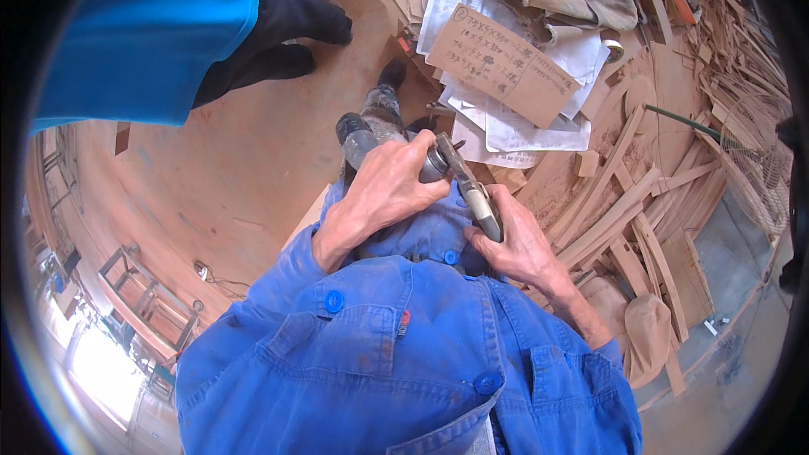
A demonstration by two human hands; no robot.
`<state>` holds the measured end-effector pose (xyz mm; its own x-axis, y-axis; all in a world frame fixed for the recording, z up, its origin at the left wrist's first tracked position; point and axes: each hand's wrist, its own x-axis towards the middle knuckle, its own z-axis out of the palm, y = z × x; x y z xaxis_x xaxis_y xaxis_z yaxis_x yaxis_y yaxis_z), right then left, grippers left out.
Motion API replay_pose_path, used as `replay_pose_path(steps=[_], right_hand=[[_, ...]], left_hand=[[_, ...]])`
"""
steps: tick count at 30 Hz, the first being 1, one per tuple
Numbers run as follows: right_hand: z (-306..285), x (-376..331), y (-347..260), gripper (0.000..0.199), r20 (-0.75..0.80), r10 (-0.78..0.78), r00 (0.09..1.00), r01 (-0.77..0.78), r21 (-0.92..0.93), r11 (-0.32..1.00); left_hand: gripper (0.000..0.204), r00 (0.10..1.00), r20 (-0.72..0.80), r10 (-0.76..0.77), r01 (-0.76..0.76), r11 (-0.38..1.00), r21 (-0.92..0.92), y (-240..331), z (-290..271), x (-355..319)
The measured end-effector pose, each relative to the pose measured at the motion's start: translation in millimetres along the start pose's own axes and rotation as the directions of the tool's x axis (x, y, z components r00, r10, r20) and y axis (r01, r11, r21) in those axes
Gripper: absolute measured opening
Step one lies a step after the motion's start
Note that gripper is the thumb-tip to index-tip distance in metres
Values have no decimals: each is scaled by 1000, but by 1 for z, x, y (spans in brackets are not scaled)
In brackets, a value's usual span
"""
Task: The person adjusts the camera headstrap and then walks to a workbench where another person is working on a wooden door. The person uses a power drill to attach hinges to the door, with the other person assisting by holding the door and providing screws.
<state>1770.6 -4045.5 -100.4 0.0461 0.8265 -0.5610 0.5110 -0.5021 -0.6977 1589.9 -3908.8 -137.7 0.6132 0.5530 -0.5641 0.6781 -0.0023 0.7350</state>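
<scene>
You held a small metal tool [468, 185] in front of your chest, just above the top button of your blue work jacket [404, 354], and everything turned on how that tool lay between your two hands. Its long axis ran on a slant: the upper end, with a round grey head [434, 164], pointed up and to your left, and the slim grey handle came down and to your right. Your left hand [383, 194] was on the head end, the fingers [421, 145] curled closed over the round part from above, with the thumb tucked under it. Your right hand [514, 240] was on the lower end, its fingers [487, 202] wrapped shut around the handle, so the tool crossed from one grip to the other with only a short stretch of it bare between them. Neither hand was nearer than the other; both were already touching it. What kind of tool it was I could not tell for sure, since your hands hid much of it. Beyond the tool, farther from you, your dark shoes [371, 118] stood on the dusty wooden floor [236, 168], and beyond those lay a brown card with handwriting [501, 63] on loose white papers. To the right of the tool were piled wood offcuts [640, 202]. Up and to the left of it stood another person in a bright blue sleeve [143, 25].
</scene>
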Motion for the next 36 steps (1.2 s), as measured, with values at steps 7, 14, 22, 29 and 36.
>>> replay_pose_path(steps=[7,14,22,29,36], right_hand=[[-8,-3,-4,39,184,203,962,-194,-66,979],[-48,-2,-7,40,345,232,909,-160,-224,961],[-78,11,-20,36,433,253,865,-117,-316,941],[-66,8,-19,33,428,333,840,-243,-252,937],[12,-2,-3,44,163,341,926,-356,74,931]], left_hand=[[35,998,-45,42,-40,998,46,-8,13,-7],[38,993,-76,88,-81,993,89,-10,36,-16],[37,991,-66,116,-114,993,23,-12,40,-22],[36,999,-31,17,-21,992,-127,-10,32,-21],[39,987,-111,-117,97,980,-172,-17,27,-13]])
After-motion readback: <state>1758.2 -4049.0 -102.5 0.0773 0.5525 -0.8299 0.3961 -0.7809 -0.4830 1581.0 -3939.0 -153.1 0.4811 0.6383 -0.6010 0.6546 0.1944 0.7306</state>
